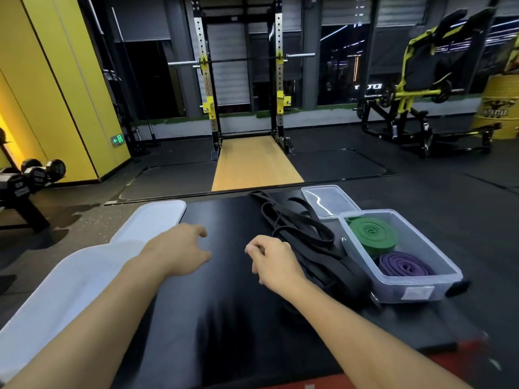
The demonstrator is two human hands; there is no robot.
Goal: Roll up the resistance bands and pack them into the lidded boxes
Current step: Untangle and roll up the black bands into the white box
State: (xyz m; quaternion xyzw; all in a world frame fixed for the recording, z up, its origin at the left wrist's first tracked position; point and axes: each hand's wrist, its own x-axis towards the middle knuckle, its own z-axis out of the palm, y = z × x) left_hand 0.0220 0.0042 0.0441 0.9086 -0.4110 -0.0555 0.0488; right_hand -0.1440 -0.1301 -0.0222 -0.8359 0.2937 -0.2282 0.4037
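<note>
**Resistance bands on a gym mat, one box half packed**

Resistance bands [306, 237], black and unrolled, lie heaped on the black padded mat [219, 304], just beside a clear plastic box [438, 287]. The box holds a green roll [373, 234] and a purple roll [404, 265]. Its lid [328, 200] lies flat beyond it.

The left hand [179, 248] and right hand [272, 262] hover over the mat, fingers loosely curled, holding nothing.

Behind stand a squat rack [206, 88] over a wooden platform [252, 164], a yellow wall [50, 80] and dumbbells [36, 172].
</note>
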